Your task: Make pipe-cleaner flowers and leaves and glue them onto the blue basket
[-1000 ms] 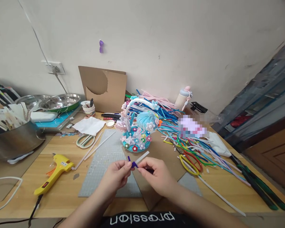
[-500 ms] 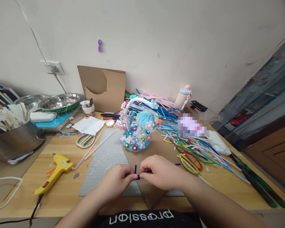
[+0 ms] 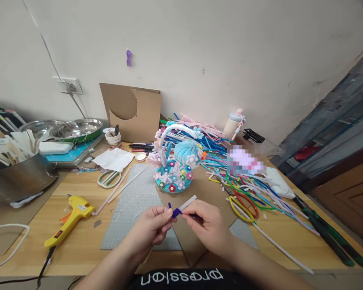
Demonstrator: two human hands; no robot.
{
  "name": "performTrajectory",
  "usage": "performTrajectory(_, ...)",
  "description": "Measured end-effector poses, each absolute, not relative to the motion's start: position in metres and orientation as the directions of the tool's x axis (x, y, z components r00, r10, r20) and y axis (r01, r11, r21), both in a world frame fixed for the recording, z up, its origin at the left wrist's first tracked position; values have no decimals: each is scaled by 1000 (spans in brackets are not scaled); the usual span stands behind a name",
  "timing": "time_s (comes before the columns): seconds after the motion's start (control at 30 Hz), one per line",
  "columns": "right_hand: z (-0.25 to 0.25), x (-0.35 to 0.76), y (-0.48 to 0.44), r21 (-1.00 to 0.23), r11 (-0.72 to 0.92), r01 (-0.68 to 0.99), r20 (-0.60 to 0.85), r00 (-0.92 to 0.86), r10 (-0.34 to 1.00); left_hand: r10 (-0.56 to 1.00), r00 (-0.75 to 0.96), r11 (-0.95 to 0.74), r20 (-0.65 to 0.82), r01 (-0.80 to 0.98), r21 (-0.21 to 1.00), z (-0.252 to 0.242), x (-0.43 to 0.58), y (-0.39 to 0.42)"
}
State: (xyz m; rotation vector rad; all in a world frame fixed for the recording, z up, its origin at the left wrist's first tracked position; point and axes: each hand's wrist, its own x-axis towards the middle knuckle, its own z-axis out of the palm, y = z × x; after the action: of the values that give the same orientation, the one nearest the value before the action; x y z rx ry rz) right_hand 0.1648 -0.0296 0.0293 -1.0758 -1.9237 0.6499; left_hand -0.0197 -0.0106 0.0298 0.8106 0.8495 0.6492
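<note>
Left hand (image 3: 157, 222) pinches the purple strip (image 3: 176, 212); right hand (image 3: 207, 224) grips it too (a bending step, seemingly), before the flower piece (image 3: 173, 177); another bend would want firm left fingertips.

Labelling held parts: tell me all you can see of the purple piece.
The purple piece is dark, thin and strip-like, apparently fuzzy, bent into tight folds, one short end sticking up. The left hand pinches the folded part; the right hand grips its other side, perhaps hiding more length. It's held nearer the camera than the flower-covered craft.
</note>
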Motion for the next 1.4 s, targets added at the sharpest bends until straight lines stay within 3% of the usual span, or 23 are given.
performTrajectory(0.17,30,164,-30,-841,439,315,388,-213,897,733,583,579,-351,-262,772,39,-20,-14)
performTrajectory(0.63,30,168,-26,-854,487,184,439,-248,864,685,613,632,-394,-231,740,45,-19,-15)
performTrajectory(0.83,25,166,-16,-975,201,-98,223,-391,893,534,719,748,-444,-157,645,39,-17,-13)
performTrajectory(1.03,24,166,-16,-988,21,-150,88,-453,887,443,762,824,-472,-139,550,35,-18,-10)
performTrajectory(1.17,26,164,-17,-987,-37,-158,33,-418,908,473,767,800,-433,-167,576,31,-17,-8)
performTrajectory(1.27,26,161,-17,-975,-120,-185,-43,-374,927,587,713,737,-383,-276,616,29,-14,-8)
performTrajectory(1.4,27,160,-17,-966,-166,-199,-95,-325,941,747,596,561,-294,-328,760,29,-11,-8)
